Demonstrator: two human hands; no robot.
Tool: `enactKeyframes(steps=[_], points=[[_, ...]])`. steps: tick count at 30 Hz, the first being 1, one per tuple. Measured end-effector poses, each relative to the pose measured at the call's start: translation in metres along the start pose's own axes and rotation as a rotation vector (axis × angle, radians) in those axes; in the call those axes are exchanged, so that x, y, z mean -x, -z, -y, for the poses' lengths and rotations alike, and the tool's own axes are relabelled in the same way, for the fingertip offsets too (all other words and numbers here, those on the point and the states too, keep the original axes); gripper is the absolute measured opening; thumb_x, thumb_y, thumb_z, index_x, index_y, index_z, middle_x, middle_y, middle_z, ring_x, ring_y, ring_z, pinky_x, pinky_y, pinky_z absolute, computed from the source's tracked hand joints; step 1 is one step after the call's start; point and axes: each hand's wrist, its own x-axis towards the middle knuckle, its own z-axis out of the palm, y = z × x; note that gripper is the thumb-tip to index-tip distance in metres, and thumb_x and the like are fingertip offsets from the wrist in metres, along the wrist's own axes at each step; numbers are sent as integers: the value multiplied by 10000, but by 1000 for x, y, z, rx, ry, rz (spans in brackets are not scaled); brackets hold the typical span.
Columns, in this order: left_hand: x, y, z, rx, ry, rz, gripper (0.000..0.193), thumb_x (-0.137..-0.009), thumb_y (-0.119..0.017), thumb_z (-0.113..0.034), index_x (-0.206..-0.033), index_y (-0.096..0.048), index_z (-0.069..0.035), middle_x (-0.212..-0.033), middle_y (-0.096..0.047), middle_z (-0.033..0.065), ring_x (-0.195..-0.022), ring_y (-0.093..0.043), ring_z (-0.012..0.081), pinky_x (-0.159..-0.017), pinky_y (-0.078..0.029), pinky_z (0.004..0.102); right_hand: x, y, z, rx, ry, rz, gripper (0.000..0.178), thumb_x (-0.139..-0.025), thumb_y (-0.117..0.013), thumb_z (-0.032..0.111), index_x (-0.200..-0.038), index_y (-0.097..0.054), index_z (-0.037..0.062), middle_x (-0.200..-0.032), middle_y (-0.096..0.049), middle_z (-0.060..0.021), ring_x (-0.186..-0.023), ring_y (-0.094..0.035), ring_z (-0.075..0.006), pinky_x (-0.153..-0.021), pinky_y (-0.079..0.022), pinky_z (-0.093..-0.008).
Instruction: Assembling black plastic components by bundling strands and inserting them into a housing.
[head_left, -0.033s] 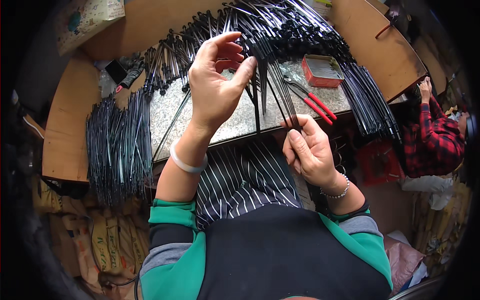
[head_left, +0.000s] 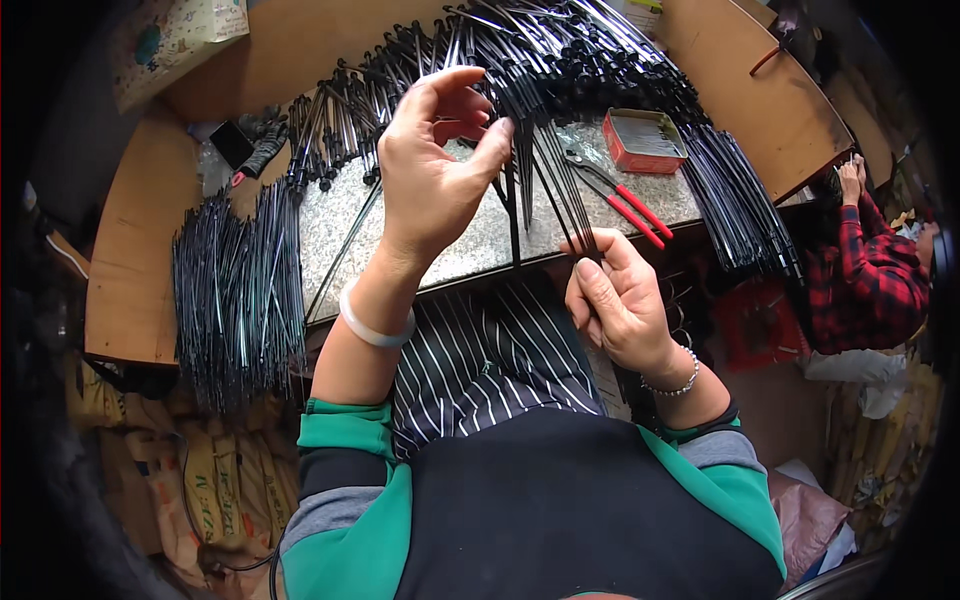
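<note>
My right hand (head_left: 622, 305) is closed, thumb against fingers, on the lower ends of a few thin black rods (head_left: 562, 180). These rods fan upward to a dark bunched top (head_left: 518, 95) in front of the pile. Raised to the left of that top, my left hand (head_left: 437, 165) has its fingers curved and its thumb apart from them. Nothing shows between them; whether its fingertips touch the rods I cannot tell. Red-handled pliers (head_left: 635, 210) lie on the speckled worktop (head_left: 335, 225), just beyond my right hand.
Many black rods with knobbed ends (head_left: 600, 70) are heaped along the back. More rods hang over the edge at left (head_left: 240, 290) and right (head_left: 745, 200). A red box (head_left: 645, 145) holds small pieces. A person in a checked shirt (head_left: 870, 280) is at far right.
The fingers and thumb of my left hand have shifted very slightly beside the rods. My right hand keeps its place and its grip.
</note>
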Motion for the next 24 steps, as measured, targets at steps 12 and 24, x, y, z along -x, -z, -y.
enactKeyframes(steps=[12,24], points=[[0,-6,8,207,-25,-38,369,-652,-642,7,-995,-505,11,-821,-550,31,-710,-530,63,-677,-474,202,-5,0,-2,-211,-58,-2,206,-950,-413,96,-1087,-482,-41,-555,-460,-5,-432,-358,-36,-426,-288,-157],[5,2,3,192,-147,79,463,-745,-514,109,-1177,-393,-8,-1187,-507,159,-1011,-558,196,-910,-421,312,-10,14,10,-247,-77,-22,191,-962,-393,126,-1068,-471,-12,-563,-478,-6,-388,-324,-15,-359,-250,-148]])
